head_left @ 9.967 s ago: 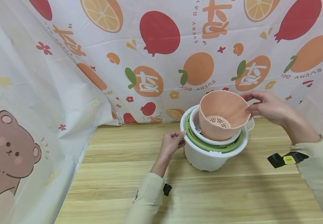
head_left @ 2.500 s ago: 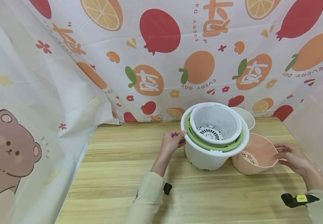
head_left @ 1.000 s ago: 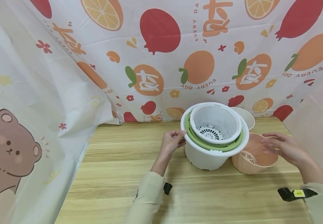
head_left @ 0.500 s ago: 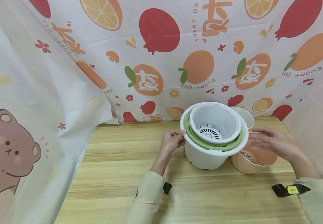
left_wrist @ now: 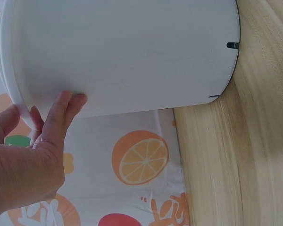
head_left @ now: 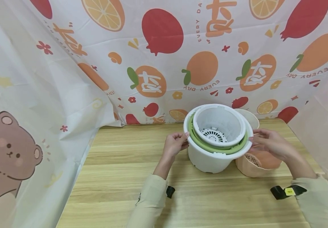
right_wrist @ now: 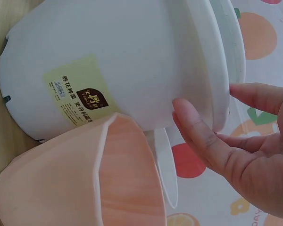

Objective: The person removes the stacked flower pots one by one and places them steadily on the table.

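A large white flower pot (head_left: 209, 161) stands upright at the back of the wooden table, holding a green pot (head_left: 226, 151) and a smaller white pot (head_left: 223, 122) with a slotted bottom. My left hand (head_left: 174, 146) pinches the big pot's left rim, two fingertips against its wall in the left wrist view. On the opposite side my right hand (head_left: 272, 144) grips the same rim; the right wrist view has the rim between thumb and fingers (right_wrist: 198, 127). Below that hand a peach pot (head_left: 252, 169) sits beside the stack, partly covered by the hand.
Behind the stack on the right, a cream-white pot (head_left: 251, 118) is partly hidden. A fruit-print curtain (head_left: 164, 79) hangs right behind the pots. The wooden table (head_left: 124, 177) extends to the left and front. A yellow label (right_wrist: 80, 92) is stuck on the large pot.
The peach pot was lifted out of the stack and set down on the right. My right hand then left it and moved left to the large pot's rim. My left hand stayed put.
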{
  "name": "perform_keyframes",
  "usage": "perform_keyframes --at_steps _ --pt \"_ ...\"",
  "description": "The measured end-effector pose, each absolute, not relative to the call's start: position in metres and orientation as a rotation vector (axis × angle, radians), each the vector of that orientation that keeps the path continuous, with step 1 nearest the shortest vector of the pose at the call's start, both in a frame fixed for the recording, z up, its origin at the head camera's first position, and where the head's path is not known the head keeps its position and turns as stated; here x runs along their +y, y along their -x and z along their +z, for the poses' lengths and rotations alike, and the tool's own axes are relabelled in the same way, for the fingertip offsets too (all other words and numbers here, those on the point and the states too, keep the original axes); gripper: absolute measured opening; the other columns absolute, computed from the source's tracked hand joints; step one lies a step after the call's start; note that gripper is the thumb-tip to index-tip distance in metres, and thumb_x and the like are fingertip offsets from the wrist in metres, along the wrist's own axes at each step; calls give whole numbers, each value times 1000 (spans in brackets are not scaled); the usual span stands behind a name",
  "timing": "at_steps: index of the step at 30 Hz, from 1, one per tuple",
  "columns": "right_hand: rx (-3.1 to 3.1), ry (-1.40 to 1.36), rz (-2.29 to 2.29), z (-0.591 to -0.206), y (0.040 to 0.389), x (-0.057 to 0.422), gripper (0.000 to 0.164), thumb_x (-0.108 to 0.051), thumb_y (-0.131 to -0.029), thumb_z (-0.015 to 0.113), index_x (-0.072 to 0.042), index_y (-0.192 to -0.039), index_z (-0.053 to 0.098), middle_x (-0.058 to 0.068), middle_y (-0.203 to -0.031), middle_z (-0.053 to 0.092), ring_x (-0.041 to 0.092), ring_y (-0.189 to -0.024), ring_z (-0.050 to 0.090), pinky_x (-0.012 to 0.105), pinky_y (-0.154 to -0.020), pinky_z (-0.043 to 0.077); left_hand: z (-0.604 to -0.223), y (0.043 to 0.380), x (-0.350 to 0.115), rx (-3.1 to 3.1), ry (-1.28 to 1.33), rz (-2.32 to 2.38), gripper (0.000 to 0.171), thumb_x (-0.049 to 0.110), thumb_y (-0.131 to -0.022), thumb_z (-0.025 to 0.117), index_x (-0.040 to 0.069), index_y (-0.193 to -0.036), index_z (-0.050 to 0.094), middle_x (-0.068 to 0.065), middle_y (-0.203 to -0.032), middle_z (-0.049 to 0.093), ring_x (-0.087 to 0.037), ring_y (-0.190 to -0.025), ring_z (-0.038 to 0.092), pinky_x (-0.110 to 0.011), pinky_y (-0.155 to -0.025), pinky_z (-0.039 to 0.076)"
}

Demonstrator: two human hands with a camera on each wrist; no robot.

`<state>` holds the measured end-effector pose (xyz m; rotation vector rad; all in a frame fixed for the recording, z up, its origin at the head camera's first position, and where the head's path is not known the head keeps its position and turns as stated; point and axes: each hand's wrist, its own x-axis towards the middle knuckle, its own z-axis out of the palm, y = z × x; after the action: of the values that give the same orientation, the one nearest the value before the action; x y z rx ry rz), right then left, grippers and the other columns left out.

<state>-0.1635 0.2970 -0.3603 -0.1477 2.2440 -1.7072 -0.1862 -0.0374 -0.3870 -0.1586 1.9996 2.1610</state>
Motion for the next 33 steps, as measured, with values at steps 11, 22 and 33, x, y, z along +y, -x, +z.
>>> perform_keyframes --at_steps 11,22,33 --pt "2258 149 -1694 -360 164 291 56 -12 -94 52 19 -129 22 12 -100 57 18 -83 64 34 -75 55 -388 186 -36 2008 164 2168 26 20 -87 63 -6 -93 61 -12 -84 65 -16 -75 64 -28 -69 56" --pt "2263 105 -1693 -359 163 288 54 -11 -94 50 19 -128 21 11 -99 55 15 -83 63 33 -77 55 -387 185 -35 2028 178 2155 27 21 -87 63 -5 -93 60 -13 -84 66 -17 -75 65 -32 -71 56" --pt "2234 124 -1717 -361 165 287 53 -7 -95 47 21 -128 18 10 -97 55 12 -82 62 33 -77 55 -387 184 -35 2035 196 2154 29 22 -88 63 -6 -96 60 -15 -88 66 -18 -77 65 -35 -72 56"
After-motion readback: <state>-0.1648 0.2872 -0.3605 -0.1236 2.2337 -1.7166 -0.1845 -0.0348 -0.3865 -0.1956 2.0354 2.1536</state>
